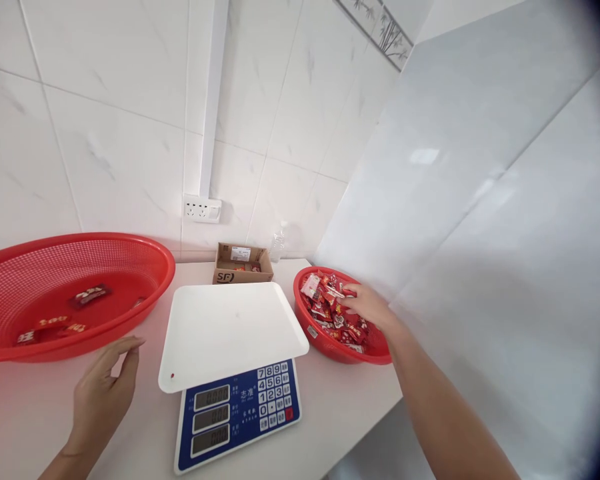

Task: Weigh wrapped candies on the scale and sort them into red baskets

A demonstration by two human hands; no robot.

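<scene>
My right hand (367, 305) reaches into a small red basket (320, 337) full of red-wrapped snack packets (325, 300), its fingers curled down among them; whether it grips one is hidden. My left hand (105, 390) rests open on the white counter, fingers slightly bent, just below the rim of a large red mesh basket (145, 293). That basket holds a few red packets (89, 295). Between my hands stands a digital scale (237, 407) with a white weighing tray (230, 330) that has nothing on it.
A small open cardboard box (243, 263) sits against the tiled wall behind the scale, with a clear plastic bottle (279, 241) beside it. A wall socket (202, 210) is above. The counter edge drops off at the lower right.
</scene>
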